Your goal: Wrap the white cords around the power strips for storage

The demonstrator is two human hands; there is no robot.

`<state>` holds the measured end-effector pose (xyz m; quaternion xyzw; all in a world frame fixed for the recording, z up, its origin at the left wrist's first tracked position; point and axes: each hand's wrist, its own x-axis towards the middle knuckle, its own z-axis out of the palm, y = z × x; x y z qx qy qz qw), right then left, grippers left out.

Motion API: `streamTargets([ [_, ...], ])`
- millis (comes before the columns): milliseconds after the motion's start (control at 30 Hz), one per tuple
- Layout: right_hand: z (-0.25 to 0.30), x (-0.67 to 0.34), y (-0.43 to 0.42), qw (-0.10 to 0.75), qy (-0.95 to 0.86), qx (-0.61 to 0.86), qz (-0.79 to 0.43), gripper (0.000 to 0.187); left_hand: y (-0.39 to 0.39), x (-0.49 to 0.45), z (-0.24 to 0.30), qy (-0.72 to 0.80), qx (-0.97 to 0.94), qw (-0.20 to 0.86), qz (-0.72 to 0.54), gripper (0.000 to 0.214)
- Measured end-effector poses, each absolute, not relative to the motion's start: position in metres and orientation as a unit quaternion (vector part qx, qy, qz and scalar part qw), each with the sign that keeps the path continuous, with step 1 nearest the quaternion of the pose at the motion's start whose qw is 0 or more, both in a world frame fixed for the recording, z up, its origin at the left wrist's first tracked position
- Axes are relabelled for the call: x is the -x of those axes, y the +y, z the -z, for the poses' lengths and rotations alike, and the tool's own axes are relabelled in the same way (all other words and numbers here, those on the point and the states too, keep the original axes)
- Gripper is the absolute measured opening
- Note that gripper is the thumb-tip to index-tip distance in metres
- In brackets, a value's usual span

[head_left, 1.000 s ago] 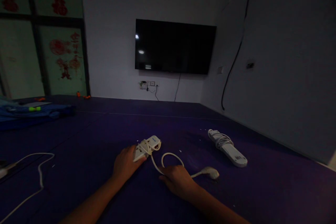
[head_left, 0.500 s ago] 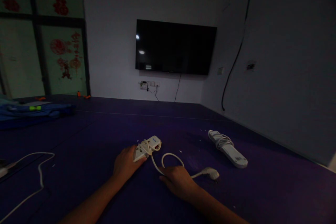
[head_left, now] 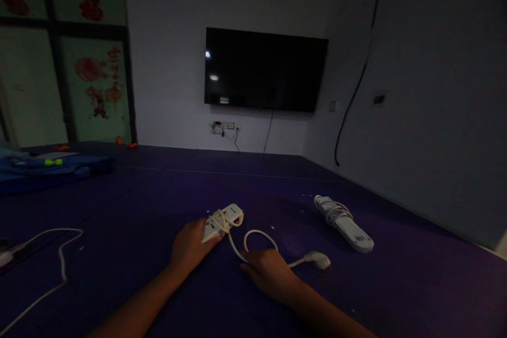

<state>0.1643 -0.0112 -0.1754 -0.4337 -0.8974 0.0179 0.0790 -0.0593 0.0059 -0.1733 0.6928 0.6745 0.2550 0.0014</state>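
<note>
My left hand point(head_left: 190, 243) grips the near end of a white power strip point(head_left: 212, 229), thumb on one side and fingers on the other. Part of the strip's white cord point(head_left: 253, 232) is wound around its far half, and the rest runs loose to the right. My right hand point(head_left: 269, 272) is closed on that loose cord, with a loop rising beyond the fingers. Past this hand lies the cord's plug point(head_left: 318, 260), prongs pointing right. A second white power strip point(head_left: 354, 232), its cord wrapped round its far half, rests apart on the right.
The purple surface point(head_left: 237, 185) carries small white scraps. A white cable point(head_left: 61, 259) curves along the left, near folded blue cloth point(head_left: 59, 169). A television point(head_left: 265, 71) hangs on the far wall; a dark cable point(head_left: 356, 84) hangs down the right wall.
</note>
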Motion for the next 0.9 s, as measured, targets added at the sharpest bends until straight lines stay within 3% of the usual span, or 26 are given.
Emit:
streamTargets([
  [900,0.1723,-0.1634,-0.012,0.071,-0.898,0.433,-0.023,0.024,0.004,0.0581,0.1698,0.681,-0.689,0.004,-0.246,0.054],
])
